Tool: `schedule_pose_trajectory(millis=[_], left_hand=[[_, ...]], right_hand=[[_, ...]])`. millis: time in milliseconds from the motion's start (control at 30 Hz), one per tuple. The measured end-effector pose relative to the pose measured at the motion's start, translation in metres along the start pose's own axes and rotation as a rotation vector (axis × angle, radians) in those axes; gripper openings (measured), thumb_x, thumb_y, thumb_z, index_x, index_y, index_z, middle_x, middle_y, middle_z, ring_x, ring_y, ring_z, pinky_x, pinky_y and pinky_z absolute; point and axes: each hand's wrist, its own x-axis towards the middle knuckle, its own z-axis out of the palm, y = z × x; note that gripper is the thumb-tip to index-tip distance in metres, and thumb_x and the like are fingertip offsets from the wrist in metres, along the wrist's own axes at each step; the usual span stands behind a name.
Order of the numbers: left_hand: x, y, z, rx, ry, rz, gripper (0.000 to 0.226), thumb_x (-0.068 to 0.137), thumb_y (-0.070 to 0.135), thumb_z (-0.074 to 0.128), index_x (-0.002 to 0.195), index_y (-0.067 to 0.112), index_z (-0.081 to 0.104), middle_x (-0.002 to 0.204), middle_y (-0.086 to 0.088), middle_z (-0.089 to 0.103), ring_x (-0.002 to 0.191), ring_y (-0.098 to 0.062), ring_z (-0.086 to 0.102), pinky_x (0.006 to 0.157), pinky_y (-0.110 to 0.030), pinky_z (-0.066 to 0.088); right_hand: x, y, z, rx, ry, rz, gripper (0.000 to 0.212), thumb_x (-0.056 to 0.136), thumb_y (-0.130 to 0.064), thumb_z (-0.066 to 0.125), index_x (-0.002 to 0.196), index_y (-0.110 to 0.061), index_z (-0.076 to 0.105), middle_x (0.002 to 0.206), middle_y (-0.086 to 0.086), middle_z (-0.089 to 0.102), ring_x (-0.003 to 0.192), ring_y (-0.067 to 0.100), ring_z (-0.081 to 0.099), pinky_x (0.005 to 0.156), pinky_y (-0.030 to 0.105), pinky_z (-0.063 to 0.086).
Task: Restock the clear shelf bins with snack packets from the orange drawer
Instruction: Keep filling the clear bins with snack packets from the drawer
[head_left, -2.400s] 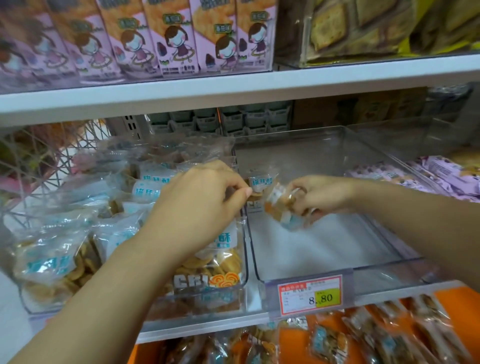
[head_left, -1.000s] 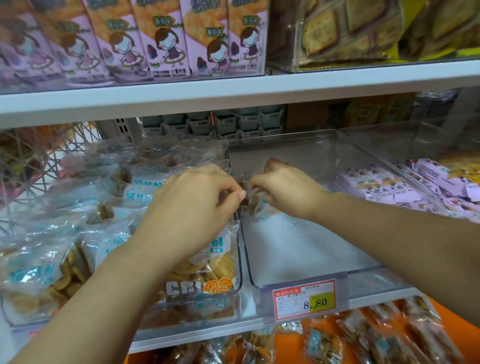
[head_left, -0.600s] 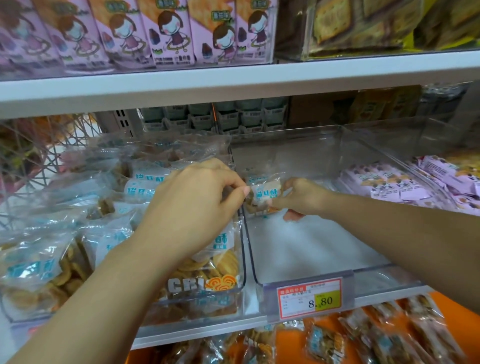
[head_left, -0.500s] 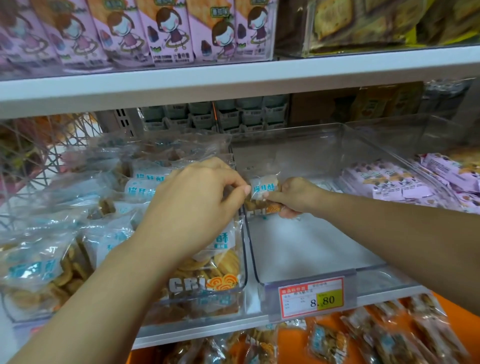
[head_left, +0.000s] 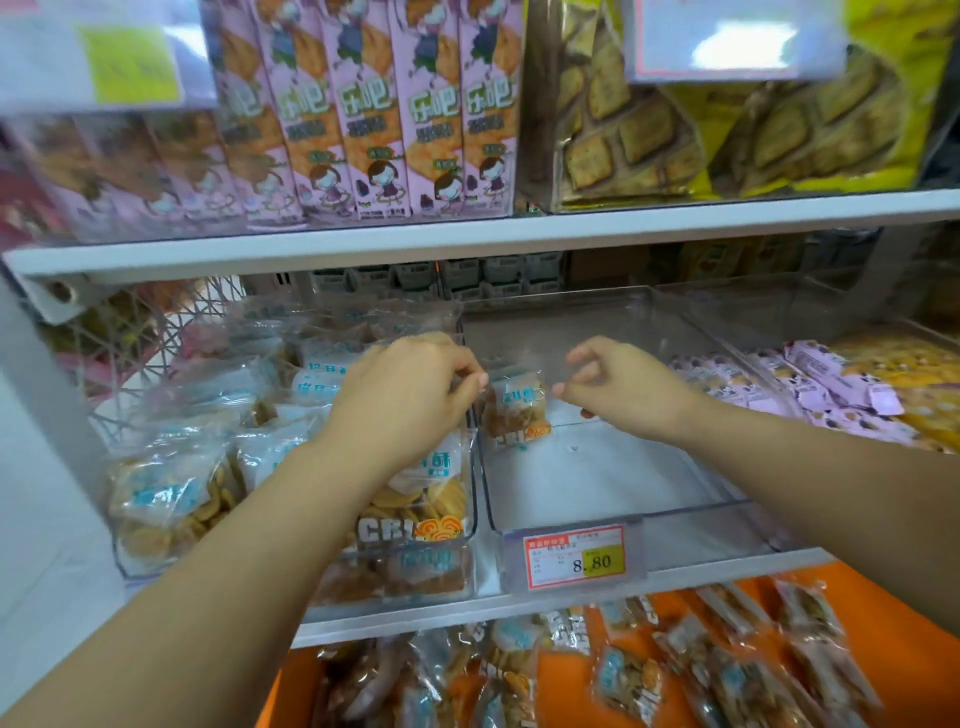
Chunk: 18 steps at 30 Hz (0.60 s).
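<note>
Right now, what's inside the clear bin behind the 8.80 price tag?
One snack packet stands against the bin's left wall. The right hand covers part of the floor behind it.

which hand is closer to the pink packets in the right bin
Right. The right hand is over the middle bin, near the pink packets; the left hand is farther off, over the cookie bin.

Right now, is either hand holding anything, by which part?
Right hand holds nothing, clear of the packet. Left hand pinches at the bin wall beside the packet's top corner; which one, can't tell.
</note>
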Motion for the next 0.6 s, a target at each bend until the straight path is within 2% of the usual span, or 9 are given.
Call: schedule_pose_trajectory(millis=[67,167,267,367,433,500,600], left_hand=[[-0.004,0.006,-0.006,0.045,0.029,0.018,0.025,0.097,0.036,0.047,0.104,0.026,0.068,0.108,0.006,0.063,0.100,-0.019,0.059,0.085,-0.034,0.042],[-0.021,0.022,-0.016,0.030,0.118,0.058,0.023,0.097,0.030,0.048,0.107,0.023,0.068,0.110,0.003,0.064,0.102,-0.023,0.059,0.085,-0.035,0.042],[-0.055,0.046,-0.017,-0.098,0.226,0.143,0.026,0.092,0.027,0.047,0.103,0.019,0.068,0.100,-0.001,0.067,0.092,-0.028,0.063,0.079,-0.040,0.049],[-0.102,0.065,0.001,-0.217,0.270,0.161,0.020,0.089,0.021,0.052,0.100,0.019,0.069,0.093,0.002,0.068,0.082,-0.022,0.065,0.070,-0.031,0.050],[-0.130,0.070,0.022,-0.268,0.205,0.116,0.017,0.091,0.018,0.056,0.102,0.021,0.069,0.096,0.006,0.068,0.086,-0.016,0.064,0.071,-0.027,0.046],[-0.150,0.073,0.049,-0.300,0.041,0.046,0.020,0.094,0.021,0.053,0.107,0.024,0.068,0.105,0.009,0.067,0.095,-0.013,0.062,0.077,-0.029,0.050],[-0.165,0.072,0.090,-0.301,-0.216,-0.051,0.022,0.096,0.027,0.049,0.110,0.029,0.066,0.113,0.012,0.065,0.103,-0.010,0.059,0.083,-0.030,0.049]], right_hand=[[-0.032,-0.008,-0.008,-0.027,0.020,-0.091,0.035,0.088,-0.031,0.065,0.119,-0.018,0.054,0.097,-0.007,0.062,0.075,0.006,0.057,0.056,0.006,0.038],[-0.077,-0.017,-0.014,-0.028,0.039,-0.175,0.026,0.088,-0.025,0.065,0.112,-0.019,0.058,0.085,-0.015,0.059,0.070,0.002,0.055,0.059,0.008,0.039],[-0.117,-0.021,-0.015,0.024,0.067,-0.236,0.017,0.088,-0.015,0.064,0.104,-0.016,0.061,0.081,-0.013,0.059,0.067,0.006,0.055,0.059,0.008,0.040],[-0.155,-0.010,-0.008,0.075,0.027,-0.230,0.010,0.089,-0.012,0.061,0.093,-0.022,0.061,0.079,-0.011,0.059,0.065,0.005,0.054,0.059,0.008,0.040],[-0.178,0.006,0.002,0.062,-0.042,-0.201,0.010,0.089,-0.012,0.061,0.090,-0.022,0.063,0.076,-0.013,0.058,0.063,-0.002,0.054,0.060,0.008,0.039],[-0.193,0.031,0.011,0.010,-0.135,-0.155,0.008,0.088,-0.013,0.062,0.091,-0.019,0.066,0.075,-0.014,0.057,0.066,-0.010,0.054,0.062,0.006,0.039],[-0.204,0.075,0.026,-0.176,-0.237,-0.042,0.007,0.088,-0.024,0.063,0.093,-0.028,0.064,0.080,-0.019,0.059,0.075,-0.005,0.056,0.069,0.011,0.041]])
